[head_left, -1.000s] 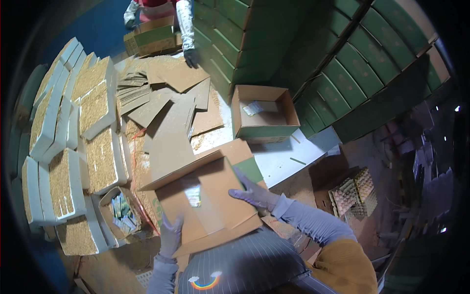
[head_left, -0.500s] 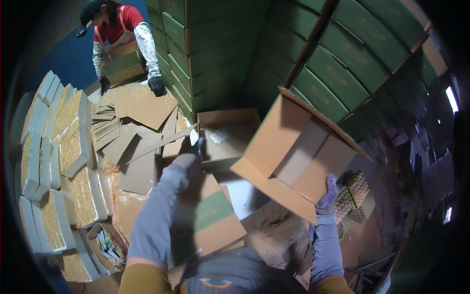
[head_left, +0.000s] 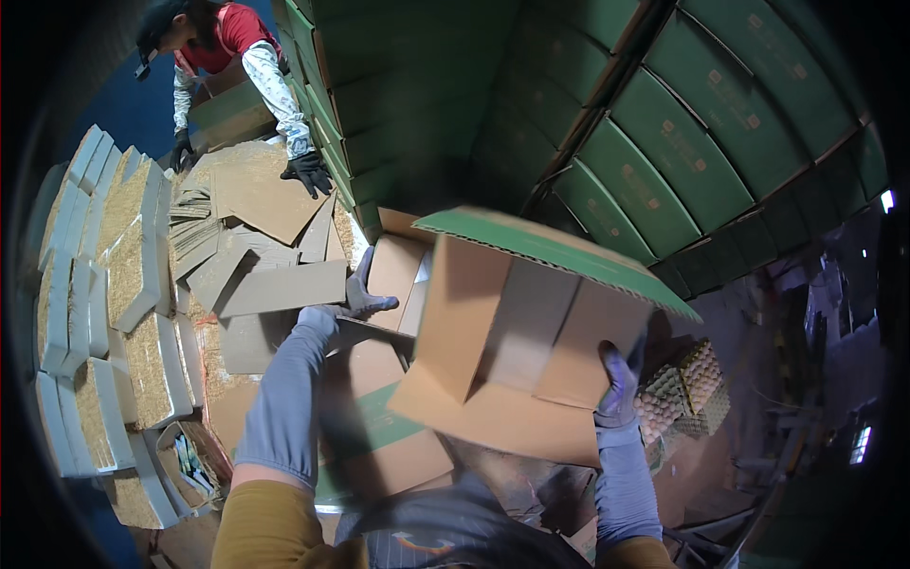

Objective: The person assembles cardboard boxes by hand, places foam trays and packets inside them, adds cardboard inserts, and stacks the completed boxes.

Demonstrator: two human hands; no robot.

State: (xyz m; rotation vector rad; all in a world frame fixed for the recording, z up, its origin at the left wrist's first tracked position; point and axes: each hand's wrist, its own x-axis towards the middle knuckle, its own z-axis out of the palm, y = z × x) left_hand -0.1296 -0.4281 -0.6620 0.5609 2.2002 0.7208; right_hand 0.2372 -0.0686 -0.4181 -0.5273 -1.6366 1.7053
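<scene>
My right hand (head_left: 618, 387), in a grey glove, grips the right edge of an open cardboard box (head_left: 512, 332), brown inside and green outside. The box is tilted with its opening towards me. My left hand (head_left: 362, 296), also gloved, has its fingers and thumb spread. It is beside a second open box (head_left: 396, 275), partly hidden behind the held one; whether it touches that box I cannot tell. Loose flat cardboard sheets (head_left: 284, 287) lie left of my left hand. Below it is a brown box with a green band (head_left: 384, 417).
Green boxes (head_left: 654, 156) are stacked high at the back and right. White foam trays (head_left: 137, 256) of grainy tan material stand at left. Egg trays (head_left: 687, 389) sit at the right. A co-worker in red (head_left: 248, 33) leans over the far left, black-gloved hands on the surface.
The held box has moved left and nearer, and its green outer side has turned into view. My left hand has shifted slightly left and its fingers have spread.
</scene>
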